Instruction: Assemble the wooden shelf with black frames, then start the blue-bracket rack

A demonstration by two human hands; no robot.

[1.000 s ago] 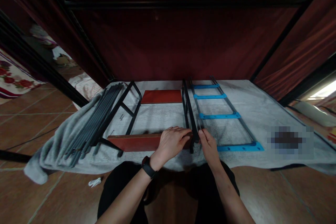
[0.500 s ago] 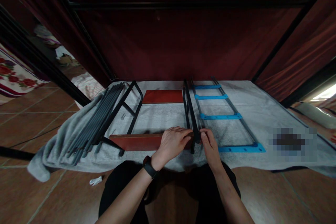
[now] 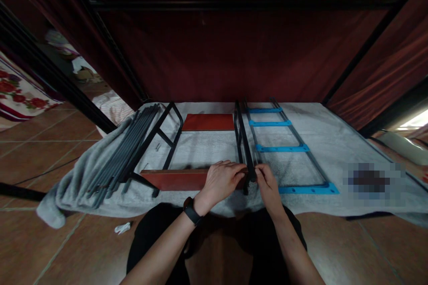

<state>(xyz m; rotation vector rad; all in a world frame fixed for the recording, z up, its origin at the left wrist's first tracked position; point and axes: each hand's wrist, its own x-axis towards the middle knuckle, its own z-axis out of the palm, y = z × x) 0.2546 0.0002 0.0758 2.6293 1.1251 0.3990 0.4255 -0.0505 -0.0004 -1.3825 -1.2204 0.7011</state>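
Observation:
My left hand [image 3: 221, 181], with a black watch on its wrist, is curled over the right end of a reddish-brown wooden board [image 3: 174, 180] where it meets a black metal frame [image 3: 243, 142]. My right hand [image 3: 267, 185] pinches at the near end of that frame, fingertips against the bar; what they hold is too small to make out. A second reddish-brown board [image 3: 207, 122] lies farther back between the black bars.
All parts rest on a grey blanket [image 3: 321, 138] over a brown tiled floor. A bundle of grey rods [image 3: 125, 153] lies at the left. A frame with blue cross pieces [image 3: 282, 147] lies at the right. Dark red curtains hang behind. A small white scrap [image 3: 122, 229] is on the floor.
Both hands have stayed at the joint of board and frame, with my right fingertips shifting slightly closer to the bar. The view has drifted a little.

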